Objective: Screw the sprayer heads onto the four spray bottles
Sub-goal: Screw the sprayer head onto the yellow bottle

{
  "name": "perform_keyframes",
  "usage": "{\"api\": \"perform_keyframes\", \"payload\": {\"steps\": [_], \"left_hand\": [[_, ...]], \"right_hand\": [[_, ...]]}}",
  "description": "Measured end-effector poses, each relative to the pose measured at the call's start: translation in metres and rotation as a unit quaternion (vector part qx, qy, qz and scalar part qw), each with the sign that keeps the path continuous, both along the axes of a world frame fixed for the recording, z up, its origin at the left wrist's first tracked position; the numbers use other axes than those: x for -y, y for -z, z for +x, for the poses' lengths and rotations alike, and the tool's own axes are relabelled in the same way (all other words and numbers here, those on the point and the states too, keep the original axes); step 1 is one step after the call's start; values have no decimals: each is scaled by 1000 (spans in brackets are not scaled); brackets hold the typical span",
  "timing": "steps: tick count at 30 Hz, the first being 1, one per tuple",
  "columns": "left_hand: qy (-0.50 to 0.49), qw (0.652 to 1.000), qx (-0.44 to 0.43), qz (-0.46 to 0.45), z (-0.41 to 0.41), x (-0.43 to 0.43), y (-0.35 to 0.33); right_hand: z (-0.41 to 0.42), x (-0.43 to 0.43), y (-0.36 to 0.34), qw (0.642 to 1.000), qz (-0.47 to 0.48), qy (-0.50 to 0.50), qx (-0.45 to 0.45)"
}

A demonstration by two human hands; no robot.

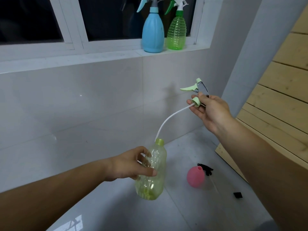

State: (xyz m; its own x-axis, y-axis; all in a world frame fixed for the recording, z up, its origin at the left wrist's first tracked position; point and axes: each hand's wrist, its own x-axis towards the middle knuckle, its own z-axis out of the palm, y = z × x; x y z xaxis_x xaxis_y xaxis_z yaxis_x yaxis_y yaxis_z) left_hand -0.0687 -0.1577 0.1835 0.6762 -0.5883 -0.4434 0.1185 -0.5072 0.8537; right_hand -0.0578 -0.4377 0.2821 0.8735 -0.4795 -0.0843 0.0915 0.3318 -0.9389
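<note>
While hands hold bottle (152, 170), pink bottle (195, 177) waits.

Blue bottle's sprayer head (146, 4) cropped at top edge

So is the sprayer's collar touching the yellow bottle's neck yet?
Apart. The head view shows the collar held well above the neck; only the tube reaches it.

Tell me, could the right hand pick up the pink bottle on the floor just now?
Probably not yet: the right hand is full, holding the pale green sprayer head. The pink bottle itself lies uncovered on the floor, with nothing blocking the way to it.
</note>
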Motion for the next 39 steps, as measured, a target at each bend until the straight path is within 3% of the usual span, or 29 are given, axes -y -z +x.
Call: {"api": "perform_keyframes", "payload": {"steps": [18, 24, 30, 39], "left_hand": [[-11, 1000, -7, 0, 5, 0, -1], [-21, 999, -8, -27, 5, 2, -9], [-44, 997, -11, -66, 5, 7, -18], [-58, 995, -11, -80, 2, 7, -22]], "right_hand": [[4, 4, -2, 998, 36, 28, 40], [-3, -15, 5, 997, -1, -79, -12], [-6, -49, 23, 968, -72, -236, -46], [1, -56, 26, 941, -176, -286, -43]]}}
